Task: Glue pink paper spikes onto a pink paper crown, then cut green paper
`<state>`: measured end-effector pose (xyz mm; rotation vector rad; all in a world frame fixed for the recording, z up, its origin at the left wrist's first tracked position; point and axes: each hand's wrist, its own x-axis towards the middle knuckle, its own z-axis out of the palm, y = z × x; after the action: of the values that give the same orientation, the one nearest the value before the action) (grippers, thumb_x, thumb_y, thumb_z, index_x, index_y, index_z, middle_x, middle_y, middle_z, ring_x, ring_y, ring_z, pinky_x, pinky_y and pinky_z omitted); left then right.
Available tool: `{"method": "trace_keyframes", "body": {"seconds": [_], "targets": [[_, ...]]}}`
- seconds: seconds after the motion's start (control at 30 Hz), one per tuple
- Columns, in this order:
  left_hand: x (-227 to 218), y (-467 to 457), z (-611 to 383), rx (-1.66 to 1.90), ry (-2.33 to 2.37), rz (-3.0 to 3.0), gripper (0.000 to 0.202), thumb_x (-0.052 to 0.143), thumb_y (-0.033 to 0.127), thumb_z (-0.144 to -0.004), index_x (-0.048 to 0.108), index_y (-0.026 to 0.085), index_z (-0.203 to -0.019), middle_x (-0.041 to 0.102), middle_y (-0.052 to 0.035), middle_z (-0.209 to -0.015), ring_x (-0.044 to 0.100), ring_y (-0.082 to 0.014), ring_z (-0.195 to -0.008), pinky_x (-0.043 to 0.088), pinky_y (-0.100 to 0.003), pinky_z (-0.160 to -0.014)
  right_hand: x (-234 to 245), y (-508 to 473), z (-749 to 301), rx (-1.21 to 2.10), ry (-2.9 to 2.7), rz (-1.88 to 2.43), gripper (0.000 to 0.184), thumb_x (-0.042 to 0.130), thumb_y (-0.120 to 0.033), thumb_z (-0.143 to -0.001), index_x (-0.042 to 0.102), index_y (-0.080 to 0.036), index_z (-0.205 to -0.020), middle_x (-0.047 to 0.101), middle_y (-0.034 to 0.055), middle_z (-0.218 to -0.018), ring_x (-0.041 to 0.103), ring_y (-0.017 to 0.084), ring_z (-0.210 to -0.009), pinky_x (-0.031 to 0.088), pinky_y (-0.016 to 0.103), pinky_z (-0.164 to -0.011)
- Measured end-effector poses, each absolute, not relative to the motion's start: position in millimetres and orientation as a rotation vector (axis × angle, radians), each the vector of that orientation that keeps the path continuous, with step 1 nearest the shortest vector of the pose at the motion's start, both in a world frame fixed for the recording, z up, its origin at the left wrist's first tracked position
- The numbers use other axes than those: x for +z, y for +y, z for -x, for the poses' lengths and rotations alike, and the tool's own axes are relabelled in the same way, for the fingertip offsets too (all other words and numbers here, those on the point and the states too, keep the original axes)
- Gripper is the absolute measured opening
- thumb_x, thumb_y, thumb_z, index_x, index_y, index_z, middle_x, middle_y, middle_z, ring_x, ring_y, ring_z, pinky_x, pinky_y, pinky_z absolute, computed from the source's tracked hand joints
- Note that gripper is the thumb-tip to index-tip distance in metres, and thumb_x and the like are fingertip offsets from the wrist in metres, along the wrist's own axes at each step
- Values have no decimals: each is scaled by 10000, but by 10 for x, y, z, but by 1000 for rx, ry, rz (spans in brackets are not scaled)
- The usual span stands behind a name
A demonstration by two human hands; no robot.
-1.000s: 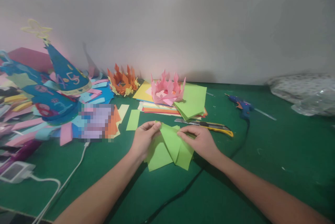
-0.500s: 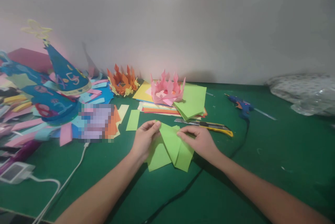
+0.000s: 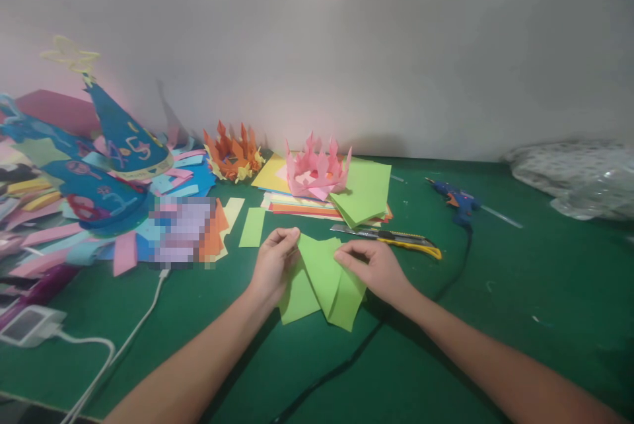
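Fingers (image 3: pixel 290 237) of left hand (image 3: pixel 271 267) curled, thumb and forefinger pinching top-left corner of folded light-green paper sheet (image 3: pixel 321 279). Sheet low over green felt table (image 3: pixel 446 345), right between both sets of fingertips, pleated flaps fanning down toward the wrists. Fingers (image 3: pixel 349 253) of right hand (image 3: pixel 380 270) pressed together, pinching top-right edge of same sheet.

Far left of left fingers: white charger block (image 3: pixel 30 325) with white cable (image 3: pixel 141 321), blue paper cone hats (image 3: pixel 123 140) on a pile of coloured strips.
Just left of and beyond left fingers: small light-green paper strip (image 3: pixel 252 226).
Further beyond, near the wall: orange spiked paper crown (image 3: pixel 232 156).
Beyond the gap between the fingers: pink spiked paper crown (image 3: pixel 317 170) on stack of coloured paper sheets (image 3: pixel 364 196).
Just beyond right fingers, not touching: yellow-and-black utility knife (image 3: pixel 391 237).
Well right of right fingers: blue hot-glue gun (image 3: pixel 458 199), black cord (image 3: pixel 347 364) passing under right forearm.
Far right: crumpled clear plastic bag (image 3: pixel 579 176).
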<state>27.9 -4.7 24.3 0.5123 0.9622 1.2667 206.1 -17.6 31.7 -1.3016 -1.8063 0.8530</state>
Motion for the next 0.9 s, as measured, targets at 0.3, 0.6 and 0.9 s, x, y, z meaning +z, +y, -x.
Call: {"method": "trace_keyframes", "body": {"seconds": [0.3,0.6,0.9], "targets": [[248,-56,-313,1276,947,-561,332,767,360,-610,496,176,-659,416,97,-502,367,-23,-412,311,-150,-433,319,-185,-2047,912,-1779,1330,241,548,-345,-774,622,-174,-620,637,5,-603,578,156,-581,449,240,-549],[213,3,-239,1272,956,-488,353,803,312,-550,489,169,-625,472,76,-552,443,-34,-475,368,-152,-485,303,-190,-2041,894,-1793,1322,218,555,-330,-767,649,-176,-645,671,12,-643,605,168,-610,474,252,-570],[208,4,-248,1214,977,-690,389,765,294,-611,480,217,-864,510,70,-710,502,-40,-555,407,-156,-538,294,-151,-2086,960,-1726,1339,233,567,-358,-761,648,-168,-653,654,12,-617,587,157,-581,463,245,-548]]}}
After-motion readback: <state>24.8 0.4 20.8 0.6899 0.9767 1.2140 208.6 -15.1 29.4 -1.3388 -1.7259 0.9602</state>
